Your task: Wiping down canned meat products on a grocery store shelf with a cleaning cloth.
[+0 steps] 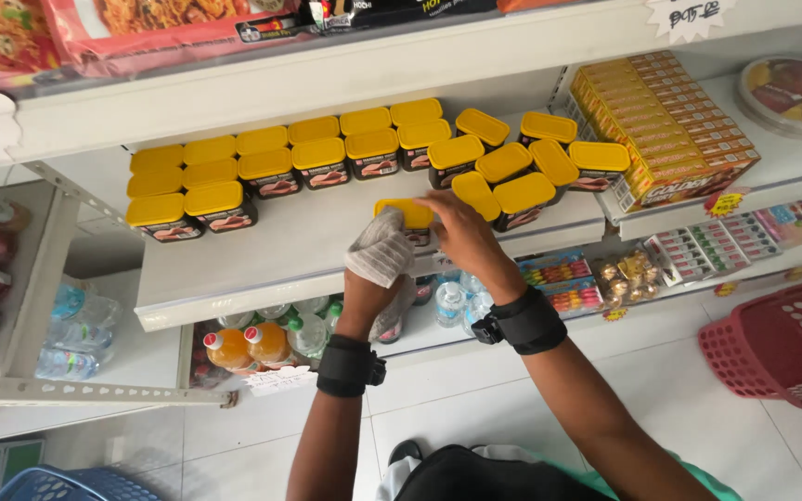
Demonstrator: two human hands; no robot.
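Observation:
My left hand (378,269) is closed around a grey cleaning cloth (382,246) and presses it against the left side of a yellow-lidded tin (407,215). My right hand (461,232) grips that same tin from the right, at the front of a white shelf (262,250). Both wrists carry black bands. Several more yellow-lidded tins (262,167) stand in rows behind, with a looser group (522,167) to the right of my hands.
Stacked yellow cartons (666,116) fill the shelf to the right. Bottles of orange drink (248,348) and water (452,301) stand on a lower shelf. A red basket (782,343) sits on the tiled floor at right, a blue basket (58,484) at bottom left.

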